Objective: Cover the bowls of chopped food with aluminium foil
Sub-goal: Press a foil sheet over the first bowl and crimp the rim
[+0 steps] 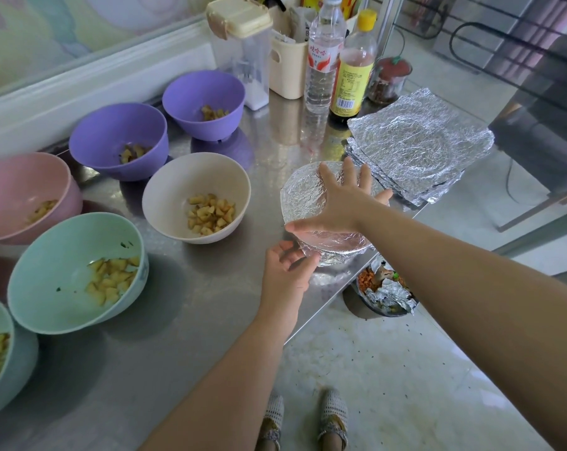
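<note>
Right hand (344, 203) presses open atop the foil-covered bowl (300, 203), left hand (285, 275) pinches its near rim; pushing hard could tear the foil (335, 245).

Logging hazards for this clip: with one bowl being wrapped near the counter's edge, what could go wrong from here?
1. The foil-covered bowl sits close to the edge of the table. With the right hand pressing flat on top and the left hand at its near rim, a push could slide it off.
2. The foil stack overhangs the table corner and might slip to the floor.
</note>
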Demonstrator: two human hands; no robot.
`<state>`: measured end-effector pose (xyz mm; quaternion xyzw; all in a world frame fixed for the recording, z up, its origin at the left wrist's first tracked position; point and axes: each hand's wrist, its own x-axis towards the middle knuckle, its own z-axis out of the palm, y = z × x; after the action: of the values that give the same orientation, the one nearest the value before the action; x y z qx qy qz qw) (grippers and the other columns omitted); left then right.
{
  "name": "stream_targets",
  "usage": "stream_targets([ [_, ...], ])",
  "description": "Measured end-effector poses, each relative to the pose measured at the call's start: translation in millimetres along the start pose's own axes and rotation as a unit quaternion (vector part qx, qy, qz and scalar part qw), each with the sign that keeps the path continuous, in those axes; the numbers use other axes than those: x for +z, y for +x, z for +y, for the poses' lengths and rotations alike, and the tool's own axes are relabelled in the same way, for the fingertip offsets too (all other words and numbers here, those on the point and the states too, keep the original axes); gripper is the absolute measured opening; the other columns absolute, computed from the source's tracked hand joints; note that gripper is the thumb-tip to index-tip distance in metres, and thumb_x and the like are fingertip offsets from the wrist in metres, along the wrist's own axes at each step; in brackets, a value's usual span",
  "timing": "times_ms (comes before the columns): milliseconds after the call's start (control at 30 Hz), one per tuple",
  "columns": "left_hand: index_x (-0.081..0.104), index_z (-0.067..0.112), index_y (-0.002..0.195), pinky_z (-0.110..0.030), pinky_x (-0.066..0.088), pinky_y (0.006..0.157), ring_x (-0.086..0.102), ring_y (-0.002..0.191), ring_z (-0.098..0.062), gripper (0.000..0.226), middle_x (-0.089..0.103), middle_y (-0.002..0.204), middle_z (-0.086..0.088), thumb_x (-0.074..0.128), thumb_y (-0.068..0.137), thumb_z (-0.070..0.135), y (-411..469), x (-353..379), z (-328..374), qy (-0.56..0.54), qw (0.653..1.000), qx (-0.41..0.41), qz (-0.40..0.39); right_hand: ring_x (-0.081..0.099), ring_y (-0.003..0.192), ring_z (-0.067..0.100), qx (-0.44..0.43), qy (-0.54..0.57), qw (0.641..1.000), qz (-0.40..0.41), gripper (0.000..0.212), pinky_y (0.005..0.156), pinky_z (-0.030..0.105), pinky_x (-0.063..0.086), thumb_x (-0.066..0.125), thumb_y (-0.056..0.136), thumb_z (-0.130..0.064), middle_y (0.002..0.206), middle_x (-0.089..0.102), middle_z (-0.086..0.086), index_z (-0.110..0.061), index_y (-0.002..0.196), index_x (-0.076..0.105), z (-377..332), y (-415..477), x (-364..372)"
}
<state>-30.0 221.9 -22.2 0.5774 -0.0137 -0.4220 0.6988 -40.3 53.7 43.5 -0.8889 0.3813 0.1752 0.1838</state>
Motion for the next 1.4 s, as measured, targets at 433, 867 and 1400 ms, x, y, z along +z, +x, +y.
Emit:
stream_targets([
  [433,0.063,0.006,0.097,-0.032,0.062,0.076,0.074,0.082,-0.017,0.011,0.072,0.089,-0.008,0.068,0.092,0.014,-2.5,-2.2,14.6,-0.324,0.931,-0.17,0.001,-0.028,0.149,0.042,-0.001,0.002,1.0,-0.005,0.148,0.106,0.084,-0.002,0.062,0.047,-0.099,0.165,-0.032,0.006,-0.039,0.159,-0.015,-0.8,-1.4,-0.9],
  [867,0.063,-0.002,0.081,-0.036,0.061,0.074,0.065,0.079,-0.018,0.009,0.067,0.072,-0.012,0.065,0.09,-0.002,3.4,7.2,29.6,-0.349,0.902,-0.253,0.023,-0.03,0.149,0.041,-0.002,0.011,1.0,-0.005,0.148,0.105,0.084,-0.004,0.065,0.049,-0.097,0.164,-0.033,0.006,-0.039,0.159,-0.014,-0.9,-1.9,-0.2],
  [1400,0.063,-0.002,0.09,-0.032,0.062,0.076,0.068,0.082,-0.022,0.008,0.067,0.084,-0.014,0.058,0.094,0.002,2.9,0.5,24.2,-0.375,0.897,-0.235,0.007,-0.03,0.149,0.042,-0.007,0.007,1.0,-0.004,0.15,0.106,0.085,-0.003,0.06,0.045,-0.101,0.164,-0.034,0.006,-0.039,0.158,-0.016,1.4,0.5,2.0],
])
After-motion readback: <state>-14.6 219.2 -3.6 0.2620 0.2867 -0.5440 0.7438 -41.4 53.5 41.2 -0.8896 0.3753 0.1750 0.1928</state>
